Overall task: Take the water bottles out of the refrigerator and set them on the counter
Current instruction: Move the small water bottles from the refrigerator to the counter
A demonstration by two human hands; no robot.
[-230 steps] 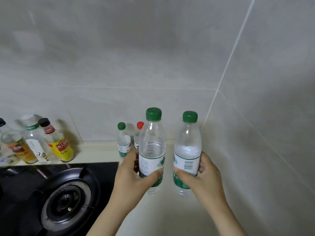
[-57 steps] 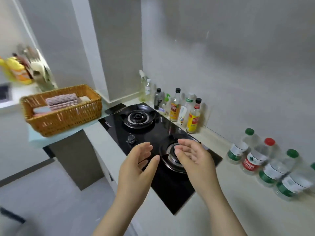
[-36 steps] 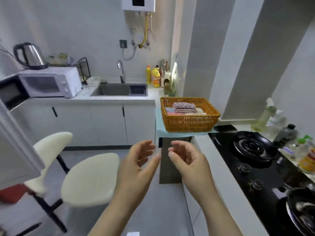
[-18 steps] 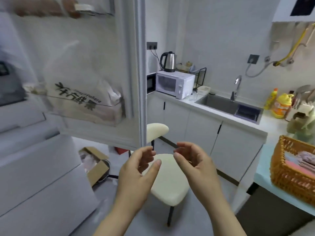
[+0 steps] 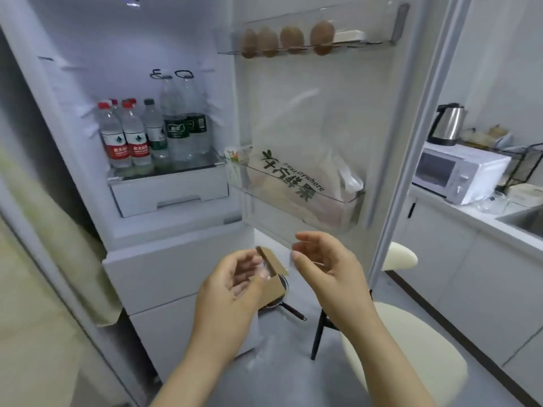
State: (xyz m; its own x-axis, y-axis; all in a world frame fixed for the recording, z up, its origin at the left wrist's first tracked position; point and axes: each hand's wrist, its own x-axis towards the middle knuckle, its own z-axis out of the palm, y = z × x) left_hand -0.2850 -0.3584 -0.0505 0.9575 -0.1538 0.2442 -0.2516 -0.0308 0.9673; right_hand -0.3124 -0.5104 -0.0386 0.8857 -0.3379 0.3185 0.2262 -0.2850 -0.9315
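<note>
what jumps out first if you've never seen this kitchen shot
The open refrigerator fills the view, with water bottles clustered inside, red-capped ones left, taller dark-labelled ones right. On its door, a printed plastic bag sits low, with a row of brown oval items up top. The left hand and right hand hover empty, low in front.

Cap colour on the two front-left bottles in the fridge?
Red caps on both front-left bottles; the head view shows them best.
</note>
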